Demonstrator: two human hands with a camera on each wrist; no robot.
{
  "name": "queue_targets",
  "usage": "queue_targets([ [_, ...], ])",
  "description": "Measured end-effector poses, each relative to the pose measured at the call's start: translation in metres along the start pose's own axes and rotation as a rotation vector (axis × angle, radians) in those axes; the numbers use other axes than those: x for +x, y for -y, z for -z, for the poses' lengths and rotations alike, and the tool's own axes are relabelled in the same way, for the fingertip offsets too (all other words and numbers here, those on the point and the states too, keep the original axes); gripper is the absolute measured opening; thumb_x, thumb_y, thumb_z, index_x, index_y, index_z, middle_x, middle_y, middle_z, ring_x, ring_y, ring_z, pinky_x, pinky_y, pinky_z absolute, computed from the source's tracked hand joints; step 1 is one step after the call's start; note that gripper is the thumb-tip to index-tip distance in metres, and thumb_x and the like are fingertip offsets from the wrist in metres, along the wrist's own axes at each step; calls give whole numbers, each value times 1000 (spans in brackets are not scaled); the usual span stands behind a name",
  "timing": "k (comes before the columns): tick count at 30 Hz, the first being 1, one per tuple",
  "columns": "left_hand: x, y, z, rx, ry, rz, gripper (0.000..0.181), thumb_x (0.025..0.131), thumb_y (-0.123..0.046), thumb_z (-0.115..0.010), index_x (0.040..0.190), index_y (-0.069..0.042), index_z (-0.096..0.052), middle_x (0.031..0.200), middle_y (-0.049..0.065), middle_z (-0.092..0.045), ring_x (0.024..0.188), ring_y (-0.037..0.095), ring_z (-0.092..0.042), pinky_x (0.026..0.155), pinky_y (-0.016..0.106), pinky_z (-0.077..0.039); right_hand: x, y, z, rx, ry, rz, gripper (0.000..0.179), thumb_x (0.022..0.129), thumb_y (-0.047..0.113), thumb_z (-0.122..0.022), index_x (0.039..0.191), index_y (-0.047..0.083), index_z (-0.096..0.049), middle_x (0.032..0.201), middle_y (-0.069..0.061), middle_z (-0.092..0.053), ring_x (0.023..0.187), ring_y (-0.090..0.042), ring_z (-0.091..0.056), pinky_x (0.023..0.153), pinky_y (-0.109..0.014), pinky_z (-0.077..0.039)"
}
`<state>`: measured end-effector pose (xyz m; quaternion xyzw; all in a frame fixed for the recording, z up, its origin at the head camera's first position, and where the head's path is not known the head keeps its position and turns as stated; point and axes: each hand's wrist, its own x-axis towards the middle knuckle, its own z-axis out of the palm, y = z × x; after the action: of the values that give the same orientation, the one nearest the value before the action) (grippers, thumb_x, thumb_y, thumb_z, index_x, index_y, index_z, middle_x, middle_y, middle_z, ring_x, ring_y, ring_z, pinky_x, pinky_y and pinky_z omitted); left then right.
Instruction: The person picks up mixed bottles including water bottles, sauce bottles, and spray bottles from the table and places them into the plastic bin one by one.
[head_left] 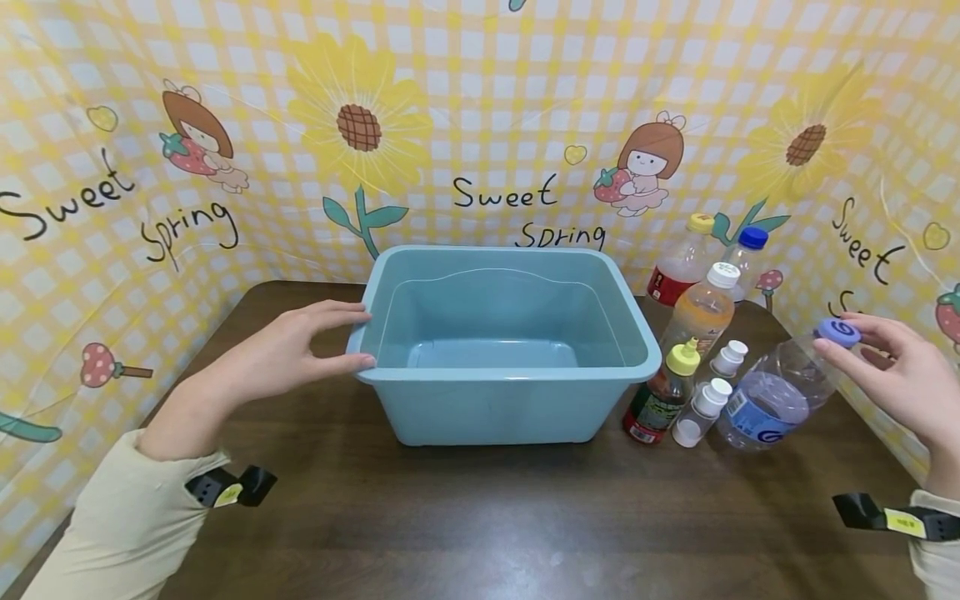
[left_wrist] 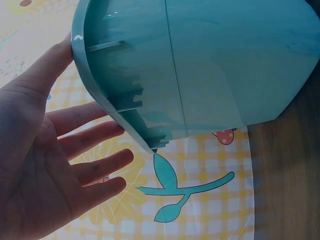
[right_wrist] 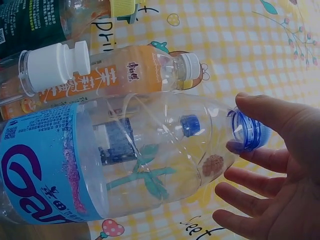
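While the spread left hand touches a tub, the right pinches a bottle

The left hand spreads its fingers; the right pinches.

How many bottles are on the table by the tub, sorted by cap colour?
Yellow-capped: 2 (red-labelled rear bottle, nozzle-topped bottle)
Blue-capped: 2 (clear rear bottle, large bottle pinched at its cap by the right hand)
White-capped: 3 (orange-tinted bottle, small front bottle, small bottle behind it)
Total: 7 bottles
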<state>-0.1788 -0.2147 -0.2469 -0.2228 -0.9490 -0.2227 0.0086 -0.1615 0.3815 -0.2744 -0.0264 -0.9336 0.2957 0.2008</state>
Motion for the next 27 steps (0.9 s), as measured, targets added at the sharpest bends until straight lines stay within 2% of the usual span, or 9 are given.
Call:
queue_targets([
  [4,0,0,1,-1,3,7,67,84,-49,-63,135,-8,-50,143,15,-43,133,36,-39,102,55,-38,-1,0,1,-2,-12,5,57,92,30,-58,131,-8,-43,97,37,-33,84,26,-27,114,-36,-27],
  [8,0,-1,1,1,5,9,67,84,-50,-63,135,-8,-50,143,15,-43,132,36,-40,102,55,-38,-1,0,2,27,-40,31,55,91,26,-60,129,-10,-45,100,37,-34,84,28,-31,106,-9,-27],
  [9,0,-1,1,1,4,8,67,84,-50,-63,134,-8,-50,143,15,-43,132,35,-40,102,55,-38,-1,0,3,39,-54,44,49,91,25,-61,127,-5,-49,100,36,-35,85,28,-32,101,-3,-27],
  [11,-1,-1,1,1,1,8,67,83,-50,-64,134,-8,-50,143,15,-43,132,35,-40,102,55,-38,-1,1,4,78,-84,73,32,90,20,-62,121,12,-56,99,39,-34,85,28,-35,90,5,-27],
  [13,-1,-1,1,0,0,7,67,83,-50,-64,134,-8,-50,143,15,-43,132,35,-40,102,55,-38,-1,4,6,116,-110,95,24,90,16,-62,108,30,-56,100,38,-36,87,26,-37,86,7,-28],
  [15,-1,-1,1,0,0,7,67,83,-49,-64,135,-8,-50,143,15,-43,133,35,-39,103,54,-38,-1,7,8,142,-126,109,36,89,13,-61,98,44,-47,101,37,-37,88,24,-38,82,8,-29],
  [16,-1,0,1,1,2,6,67,84,-49,-64,135,-8,-50,143,15,-43,133,35,-39,103,54,-38,0,9,10,152,-130,111,40,89,11,-61,96,47,-45,101,37,-38,88,23,-37,83,8,-30],
  [22,0,0,1,-1,7,8,68,83,-50,-64,135,-8,-50,143,15,-43,132,36,-40,101,56,-39,4,25,19,160,-184,103,40,90,12,-59,94,48,-44,102,37,-39,88,23,-37,98,-2,-30],
  [27,0,0,2,-2,5,11,68,83,-50,-64,135,-8,-50,143,16,-43,132,36,-40,101,56,-38,9,39,23,233,-265,103,39,88,7,-61,94,43,-49,95,34,-47,86,22,-44,87,3,-35],
])
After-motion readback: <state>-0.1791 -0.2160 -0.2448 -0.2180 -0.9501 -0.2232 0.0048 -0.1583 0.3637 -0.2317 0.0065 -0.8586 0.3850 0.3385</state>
